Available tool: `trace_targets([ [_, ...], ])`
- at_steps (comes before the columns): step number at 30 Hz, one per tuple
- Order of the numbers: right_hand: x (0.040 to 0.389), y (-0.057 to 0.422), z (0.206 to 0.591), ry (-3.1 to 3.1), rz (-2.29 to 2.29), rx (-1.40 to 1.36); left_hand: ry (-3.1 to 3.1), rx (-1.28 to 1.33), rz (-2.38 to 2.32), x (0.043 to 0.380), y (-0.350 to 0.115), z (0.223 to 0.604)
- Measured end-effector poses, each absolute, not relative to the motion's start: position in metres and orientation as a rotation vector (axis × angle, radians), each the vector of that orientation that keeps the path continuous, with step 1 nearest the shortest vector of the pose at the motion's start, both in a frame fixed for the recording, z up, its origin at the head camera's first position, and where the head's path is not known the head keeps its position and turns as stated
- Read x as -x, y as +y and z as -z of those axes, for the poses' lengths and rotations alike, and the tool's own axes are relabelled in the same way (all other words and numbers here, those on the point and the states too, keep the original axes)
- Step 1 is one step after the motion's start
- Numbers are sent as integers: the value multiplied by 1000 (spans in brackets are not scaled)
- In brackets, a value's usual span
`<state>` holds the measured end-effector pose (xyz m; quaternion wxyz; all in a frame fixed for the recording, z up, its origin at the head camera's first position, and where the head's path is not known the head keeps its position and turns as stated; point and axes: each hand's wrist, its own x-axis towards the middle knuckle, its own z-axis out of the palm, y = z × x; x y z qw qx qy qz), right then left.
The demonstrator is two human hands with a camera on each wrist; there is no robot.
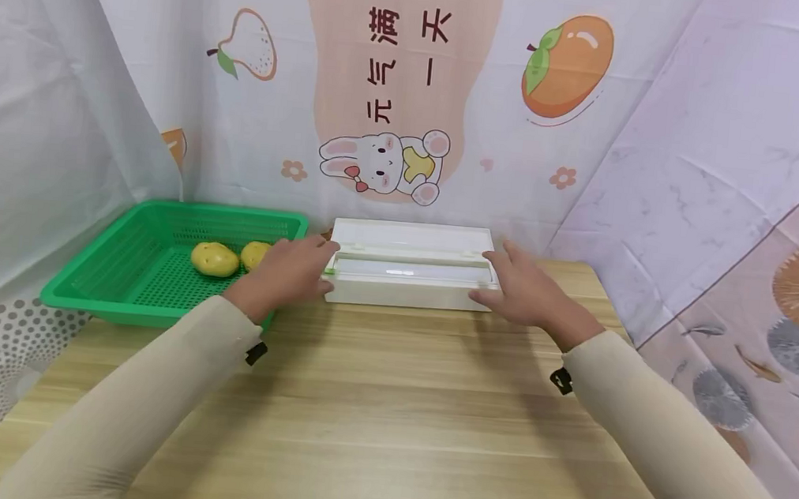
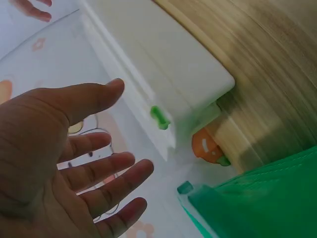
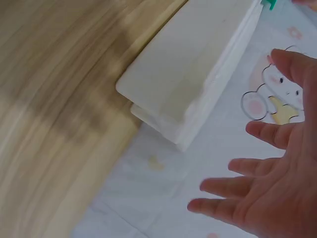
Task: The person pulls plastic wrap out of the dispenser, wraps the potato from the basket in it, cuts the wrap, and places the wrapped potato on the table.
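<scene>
A long white cling film dispenser box (image 1: 406, 294) lies at the back of the table with its lid (image 1: 411, 236) tilted up against the curtain. A pale roll shows inside. On its left end sits a small green slider (image 2: 159, 117). My left hand (image 1: 291, 270) is at the left end, thumb and fingers spread apart and straight. Around the right end my right hand (image 1: 525, 284) stands with its fingers spread as well. In both wrist views there is a gap between the fingers and the box, and neither palm holds anything.
A green plastic basket (image 1: 110, 249) stands on the left, close to my left wrist. Inside it lie yellow potatoes (image 1: 215, 259), one partly behind my hand. A printed curtain (image 1: 238, 132) hangs right behind the wooden table (image 1: 398, 424).
</scene>
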<state>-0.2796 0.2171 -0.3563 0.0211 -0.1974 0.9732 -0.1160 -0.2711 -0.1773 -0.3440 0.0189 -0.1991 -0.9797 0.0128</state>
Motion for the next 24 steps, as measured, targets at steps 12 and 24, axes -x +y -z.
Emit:
trace_targets([
  [12, 301, 211, 378, 2981, 455, 594, -3162, 549, -111, 296, -168, 358],
  [24, 297, 208, 380, 3038, 385, 579, -3173, 530, -12, 303, -167, 361],
])
